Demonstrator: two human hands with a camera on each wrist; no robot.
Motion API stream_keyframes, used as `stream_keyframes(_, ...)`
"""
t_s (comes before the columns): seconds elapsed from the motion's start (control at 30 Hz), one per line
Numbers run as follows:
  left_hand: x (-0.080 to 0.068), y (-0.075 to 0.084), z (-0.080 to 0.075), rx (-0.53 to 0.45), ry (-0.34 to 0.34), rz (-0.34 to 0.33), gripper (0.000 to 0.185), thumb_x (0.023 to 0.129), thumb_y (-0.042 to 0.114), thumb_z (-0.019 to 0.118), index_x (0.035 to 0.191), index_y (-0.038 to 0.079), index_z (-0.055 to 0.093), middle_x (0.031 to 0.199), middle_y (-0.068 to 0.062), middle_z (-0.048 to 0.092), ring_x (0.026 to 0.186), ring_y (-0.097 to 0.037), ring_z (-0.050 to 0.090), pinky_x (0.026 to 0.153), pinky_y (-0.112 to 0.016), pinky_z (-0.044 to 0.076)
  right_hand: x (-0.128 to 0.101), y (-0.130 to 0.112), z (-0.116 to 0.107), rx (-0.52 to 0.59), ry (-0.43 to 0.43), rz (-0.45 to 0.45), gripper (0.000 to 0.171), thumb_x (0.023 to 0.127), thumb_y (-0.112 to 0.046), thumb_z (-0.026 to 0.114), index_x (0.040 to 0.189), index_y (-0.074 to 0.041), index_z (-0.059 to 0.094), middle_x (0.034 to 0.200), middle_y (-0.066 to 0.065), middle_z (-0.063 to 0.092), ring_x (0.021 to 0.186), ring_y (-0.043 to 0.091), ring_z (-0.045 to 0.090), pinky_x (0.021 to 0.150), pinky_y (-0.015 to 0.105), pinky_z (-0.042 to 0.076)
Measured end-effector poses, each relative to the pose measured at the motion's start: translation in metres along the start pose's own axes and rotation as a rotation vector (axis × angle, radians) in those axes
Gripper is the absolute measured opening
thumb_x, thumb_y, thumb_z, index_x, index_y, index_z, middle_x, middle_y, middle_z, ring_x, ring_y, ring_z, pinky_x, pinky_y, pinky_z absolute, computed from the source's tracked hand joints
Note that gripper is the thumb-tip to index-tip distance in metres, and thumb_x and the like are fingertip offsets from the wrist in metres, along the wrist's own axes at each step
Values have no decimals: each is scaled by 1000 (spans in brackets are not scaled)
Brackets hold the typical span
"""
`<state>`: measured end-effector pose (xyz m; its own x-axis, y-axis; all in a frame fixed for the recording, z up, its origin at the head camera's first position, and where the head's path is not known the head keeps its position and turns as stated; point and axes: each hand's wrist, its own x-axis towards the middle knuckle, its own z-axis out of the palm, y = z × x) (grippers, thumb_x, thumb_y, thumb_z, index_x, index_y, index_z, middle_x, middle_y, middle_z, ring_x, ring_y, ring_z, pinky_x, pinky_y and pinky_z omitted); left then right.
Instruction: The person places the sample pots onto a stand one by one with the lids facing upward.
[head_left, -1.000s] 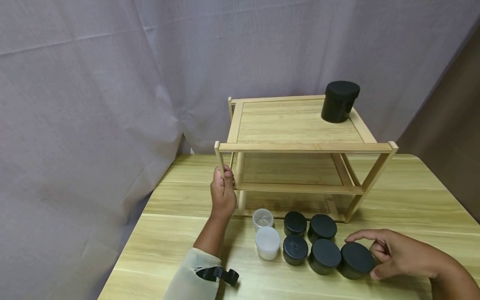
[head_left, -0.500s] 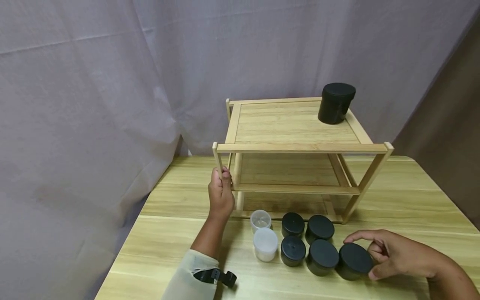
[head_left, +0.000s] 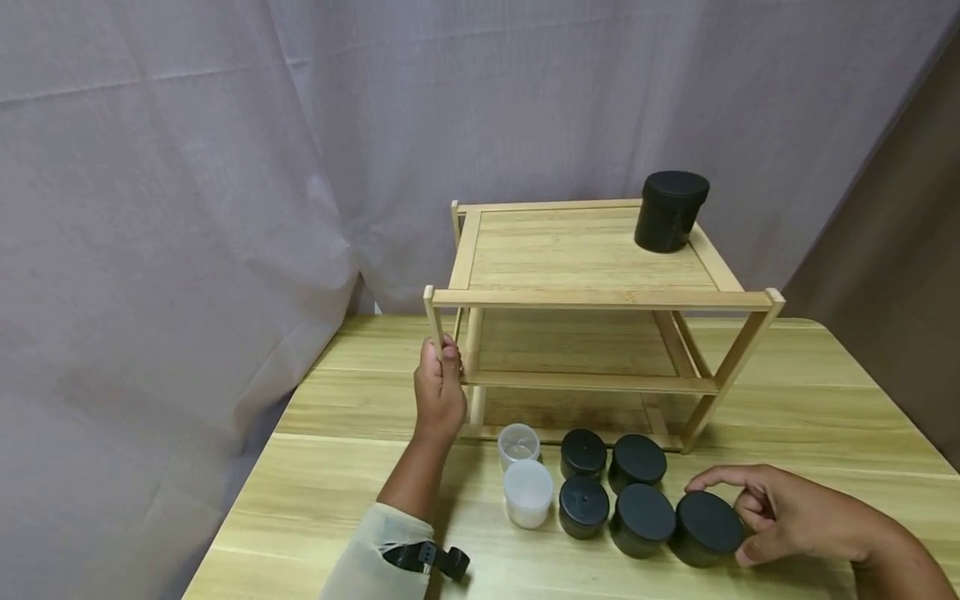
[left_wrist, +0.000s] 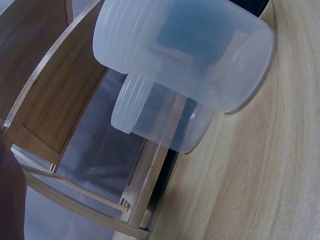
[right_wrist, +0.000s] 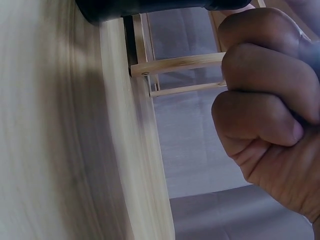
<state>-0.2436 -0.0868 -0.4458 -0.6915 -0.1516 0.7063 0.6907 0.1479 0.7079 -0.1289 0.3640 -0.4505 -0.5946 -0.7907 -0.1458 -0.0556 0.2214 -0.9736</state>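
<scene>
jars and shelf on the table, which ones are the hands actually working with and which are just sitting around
In hand:
- wooden shelf, front left post gripped by the left hand
- wide black jar, held at its rim by the right hand

Lying about:
- tall black jar on the top shelf
- four other black jars on the table
- two clear jars

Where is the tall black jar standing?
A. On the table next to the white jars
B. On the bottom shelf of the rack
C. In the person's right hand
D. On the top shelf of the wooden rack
D: the tall black jar stands at the back right corner of the top shelf of the rack, well above the short jars on the table.
</scene>
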Motion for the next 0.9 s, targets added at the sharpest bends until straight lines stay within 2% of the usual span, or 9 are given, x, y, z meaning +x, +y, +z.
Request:
stream_keyframes(0.17,-1,0,1,-1,-1,2,46,117,31,43,107,-13,54,72,-21,49,68,-6,44,60,-21,40,-3,-1,0,-10,16,20,65,96,10,72,156,-1,50,65,15,21,53,19,21,56,25,41)
stream_keyframes(0.3,-2,0,1,6,13,-5,49,117,36,43,107,-11,54,72,-21,48,68,-5,44,59,-21,40,-5,-2,-1,-21,18,9,65,97,9,72,157,2,48,64,14,22,53,19,21,54,26,41)
stream_keyframes(0.47,1,0,1,-1,11,4,51,117,37,42,107,-13,53,72,-21,47,67,-4,43,59,-21,39,-9,-3,-3,-3,37,-16,62,99,13,67,156,-1,50,63,14,22,53,24,22,58,25,47)
stream_keyframes(0.57,2,0,2,-8,2,8,55,117,39,42,107,-14,53,72,-20,47,67,-4,43,59,-21,39,-13,-3,-4,-13,63,-28,59,99,15,64,155,-5,53,64,14,23,54,26,24,57,27,46)
stream_keyframes(0.77,2,1,1,-10,-11,-2,63,115,47,40,108,-15,52,71,-20,46,67,-6,43,59,-21,39,-19,-5,-4,-59,135,-53,58,98,16,62,151,-6,54,66,12,24,54,25,25,48,37,36)
stream_keyframes(0.9,-1,0,0,3,-3,-13,63,115,48,40,108,-13,52,72,-20,47,68,-6,43,61,-21,39,-25,-8,-5,-92,194,-58,59,97,16,62,151,-8,54,66,10,20,53,21,23,45,38,32)
